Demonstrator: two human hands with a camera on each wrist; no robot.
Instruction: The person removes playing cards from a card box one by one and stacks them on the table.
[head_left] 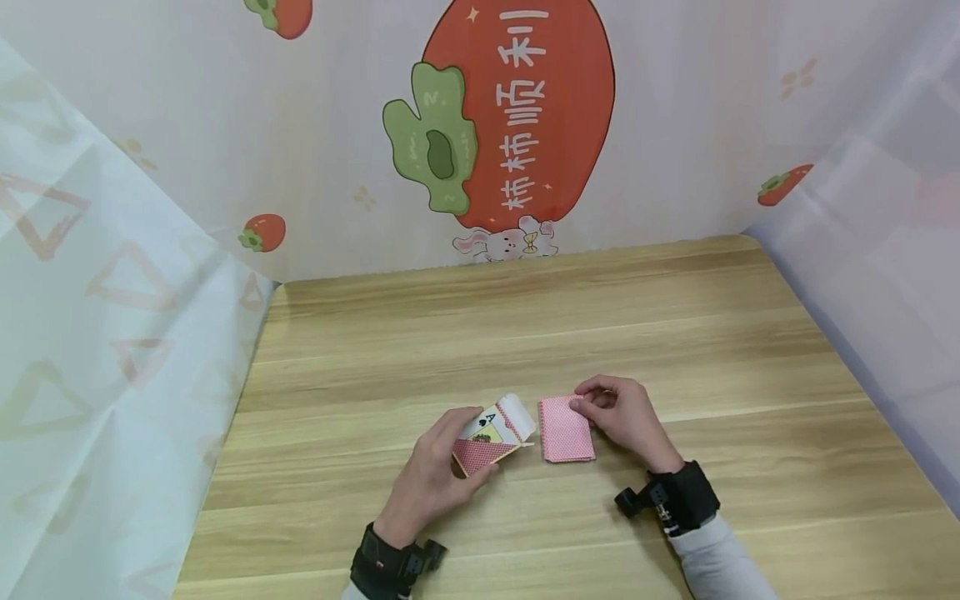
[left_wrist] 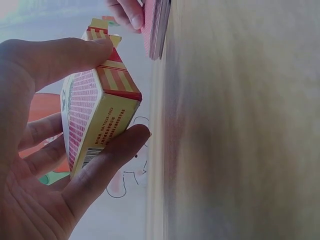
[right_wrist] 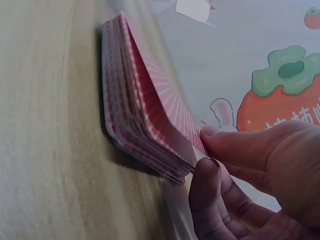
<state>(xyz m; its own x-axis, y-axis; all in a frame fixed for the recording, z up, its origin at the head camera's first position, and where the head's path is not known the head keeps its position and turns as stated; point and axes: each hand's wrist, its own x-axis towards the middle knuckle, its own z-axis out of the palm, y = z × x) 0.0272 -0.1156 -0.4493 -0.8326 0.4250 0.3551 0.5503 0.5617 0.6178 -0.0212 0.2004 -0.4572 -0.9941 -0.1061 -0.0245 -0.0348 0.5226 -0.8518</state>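
Beneath the fingers of both hands lies a wood-grained table (head_left: 420,333), with pale printed cloth (head_left: 675,125) ahead of them bearing a big orange fruit (head_left: 570,108) and lettering, and more pale sheeting to either side. Partly spread, the left hand's (head_left: 431,471) fingers curl round a card box (head_left: 487,454) with raised end flap, ace-of-spades picture and red patterning. Just left of the right hand's (head_left: 626,417) nearly closed fingers, which pinch its bent-up top card, a neat pink-backed deck (head_left: 562,433) lies flat.
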